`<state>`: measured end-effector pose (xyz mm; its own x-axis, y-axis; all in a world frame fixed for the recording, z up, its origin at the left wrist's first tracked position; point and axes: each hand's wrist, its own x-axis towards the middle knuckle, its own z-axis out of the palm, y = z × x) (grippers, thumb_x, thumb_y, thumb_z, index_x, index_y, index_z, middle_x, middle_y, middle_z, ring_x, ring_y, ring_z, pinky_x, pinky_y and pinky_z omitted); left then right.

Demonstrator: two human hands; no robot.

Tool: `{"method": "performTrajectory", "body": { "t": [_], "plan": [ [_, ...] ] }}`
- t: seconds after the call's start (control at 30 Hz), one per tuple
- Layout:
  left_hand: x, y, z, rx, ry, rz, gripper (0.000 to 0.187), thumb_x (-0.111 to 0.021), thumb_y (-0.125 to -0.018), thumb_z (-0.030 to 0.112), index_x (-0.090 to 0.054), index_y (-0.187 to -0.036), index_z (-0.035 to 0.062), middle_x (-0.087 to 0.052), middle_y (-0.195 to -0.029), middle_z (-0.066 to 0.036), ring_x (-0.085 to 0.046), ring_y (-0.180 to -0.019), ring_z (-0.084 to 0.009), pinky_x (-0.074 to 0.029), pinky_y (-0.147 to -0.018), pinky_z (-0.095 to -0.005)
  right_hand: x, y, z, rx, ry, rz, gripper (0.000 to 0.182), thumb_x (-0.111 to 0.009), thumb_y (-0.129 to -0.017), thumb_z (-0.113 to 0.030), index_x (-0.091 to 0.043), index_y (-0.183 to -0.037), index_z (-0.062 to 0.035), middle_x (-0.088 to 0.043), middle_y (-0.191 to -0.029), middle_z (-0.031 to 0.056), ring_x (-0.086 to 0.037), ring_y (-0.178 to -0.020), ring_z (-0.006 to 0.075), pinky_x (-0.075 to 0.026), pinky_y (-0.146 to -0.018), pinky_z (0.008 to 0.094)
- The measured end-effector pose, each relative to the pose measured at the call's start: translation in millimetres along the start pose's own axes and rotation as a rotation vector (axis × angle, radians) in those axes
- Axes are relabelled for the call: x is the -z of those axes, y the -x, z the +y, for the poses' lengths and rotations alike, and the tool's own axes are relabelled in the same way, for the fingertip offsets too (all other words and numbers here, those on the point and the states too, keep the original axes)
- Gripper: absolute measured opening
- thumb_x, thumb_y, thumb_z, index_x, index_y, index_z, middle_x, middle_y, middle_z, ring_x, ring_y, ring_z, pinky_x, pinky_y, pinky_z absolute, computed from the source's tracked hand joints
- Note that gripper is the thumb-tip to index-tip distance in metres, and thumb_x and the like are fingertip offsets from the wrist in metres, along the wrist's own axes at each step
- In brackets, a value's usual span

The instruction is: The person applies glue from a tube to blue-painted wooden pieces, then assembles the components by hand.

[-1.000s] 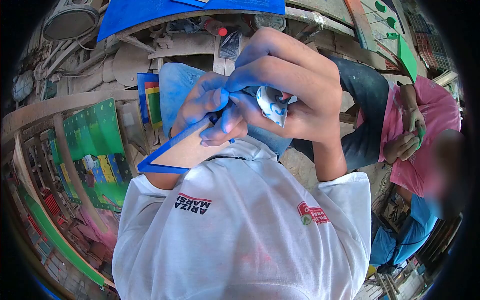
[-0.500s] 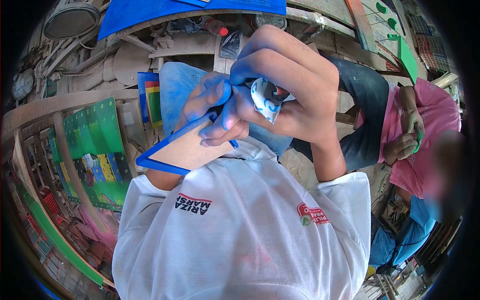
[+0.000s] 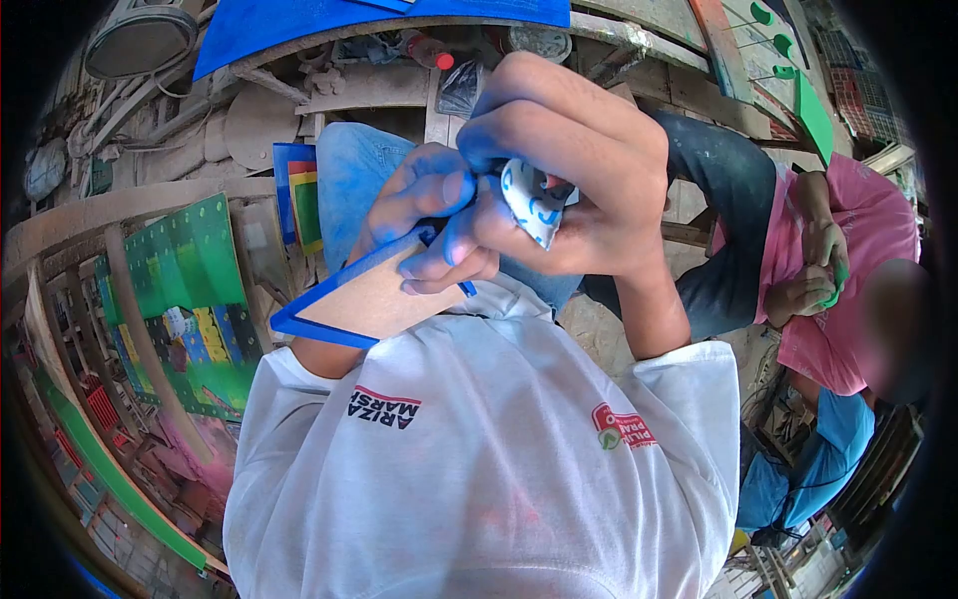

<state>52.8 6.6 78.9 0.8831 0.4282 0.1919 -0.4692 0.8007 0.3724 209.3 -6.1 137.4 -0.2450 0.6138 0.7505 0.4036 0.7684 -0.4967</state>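
A flat tan board with blue edges is tilted in front of my chest. My left hand is closed on its upper part, with blue-stained fingers. My right hand is curled around a rolled white piece with a blue pattern. Bluish fingertips lie over the board's tan face, close to its right end. Both hands meet at the board's top corner; what is pinched between them there is hidden.
A blue panel lies on the bench at the top. Green painted panels stand at left. On the right sits a co-worker in a pink shirt, both hands around something green. A red-capped bottle is beyond my hands.
My right hand has shifted very slightly left and down with the patterned piece. At right, the co-worker's head has moved a little. The board is nearly still.
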Motion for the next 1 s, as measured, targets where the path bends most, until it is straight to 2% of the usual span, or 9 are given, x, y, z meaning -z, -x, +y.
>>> {"method": "performTrajectory", "body": {
  "t": [0.07, 0.13, 0.17, 0.23, 0.33, 0.67, 0.83, 1.0],
  "plan": [
    [2, -2, 0, 0.005, -0.022, -0.012, 0.043, -0.053, -0.092, 0.034, -0.056, -0.065, 0.0008, -0.041, -0.038, 0.001, -0.034, -0.025, -0.0058, -0.021, -0.027, -0.0209, 2, 0, 2, 0.014, 0.028, 0.03, 0.021, -0.062, -0.052, -0.003, -0.058, -0.071, 0.0033, -0.052, -0.071, 0.0111, -0.053, -0.059, 0.0211, -0.044, -0.053, 0.0272],
    [1, -5, -1, 0.001, 0.043, -0.143, 0.044, -0.047, -0.095, 0.034, -0.056, -0.067, 0.0016, -0.041, -0.037, 0.002, -0.034, -0.025, -0.006, -0.02, -0.027, -0.0215, 3, 2, 5, 0.004, 0.003, 0.028, 0.021, -0.063, -0.052, -0.002, -0.058, -0.072, 0.0039, -0.053, -0.071, 0.0114, -0.054, -0.059, 0.0213, -0.044, -0.054, 0.027],
    [4, -6, -2, 0.0, 0.042, -0.142, 0.044, -0.047, -0.095, 0.034, -0.056, -0.067, 0.0016, -0.041, -0.037, 0.002, -0.034, -0.025, -0.006, -0.02, -0.027, -0.0215, 3, 3, 6, -0.005, -0.022, 0.025, 0.021, -0.063, -0.052, -0.001, -0.059, -0.072, 0.0044, -0.054, -0.071, 0.0118, -0.054, -0.06, 0.0215, -0.044, -0.054, 0.0269],
    [10, -8, -5, -0.04, 0.096, -0.3, 0.048, -0.039, -0.099, 0.034, -0.057, -0.068, 0.002, -0.042, -0.038, 0.002, -0.036, -0.025, -0.0065, -0.02, -0.027, -0.0218, 3, 6, 6, -0.018, -0.047, 0.026, 0.02, -0.064, -0.053, 0.001, -0.06, -0.072, 0.0044, -0.054, -0.071, 0.0116, -0.055, -0.06, 0.0212, -0.045, -0.054, 0.0269],
    [11, -9, -4, -0.035, 0.087, -0.337, 0.05, -0.035, -0.1, 0.035, -0.057, -0.07, 0.0021, -0.043, -0.038, 0.002, -0.037, -0.025, -0.0072, -0.019, -0.027, -0.0223, 3, 7, 4, -0.048, -0.068, 0.023, 0.02, -0.066, -0.054, 0.002, -0.061, -0.073, 0.0041, -0.055, -0.072, 0.0111, -0.055, -0.062, 0.0206, -0.045, -0.055, 0.0269],
    [8, -8, -2, 0.005, 0.109, -0.309, 0.051, -0.04, -0.098, 0.038, -0.058, -0.068, 0.0008, -0.043, -0.038, 0.001, -0.037, -0.025, -0.0069, -0.021, -0.026, -0.0212, 5, 3, 0, -0.027, 0.025, -0.003, 0.02, -0.069, -0.054, 0.0, -0.061, -0.072, 0.0009, -0.055, -0.07, 0.0095, -0.056, -0.061, 0.0203, -0.045, -0.054, 0.0268],
    [2, -3, -1, 0.006, 0.048, -0.138, 0.048, -0.048, -0.095, 0.039, -0.057, -0.069, -0.0009, -0.042, -0.038, 0.001, -0.035, -0.026, -0.0058, -0.02, -0.028, -0.0212, 1, 2, 2, -0.012, -0.001, 0.011, 0.019, -0.067, -0.053, -0.001, -0.06, -0.072, 0.0006, -0.054, -0.07, 0.0095, -0.056, -0.06, 0.0203, -0.045, -0.053, 0.0271],
    [1, -1, -1, 0.023, 0.035, -0.101, 0.046, -0.05, -0.094, 0.038, -0.056, -0.071, -0.001, -0.043, -0.039, 0.001, -0.035, -0.026, -0.0057, -0.019, -0.028, -0.0213, 2, 1, 3, 0.018, -0.01, 0.01, 0.021, -0.065, -0.052, -0.003, -0.061, -0.073, 0.0007, -0.054, -0.071, 0.0094, -0.055, -0.059, 0.0206, -0.045, -0.053, 0.0273]
  ]
}}
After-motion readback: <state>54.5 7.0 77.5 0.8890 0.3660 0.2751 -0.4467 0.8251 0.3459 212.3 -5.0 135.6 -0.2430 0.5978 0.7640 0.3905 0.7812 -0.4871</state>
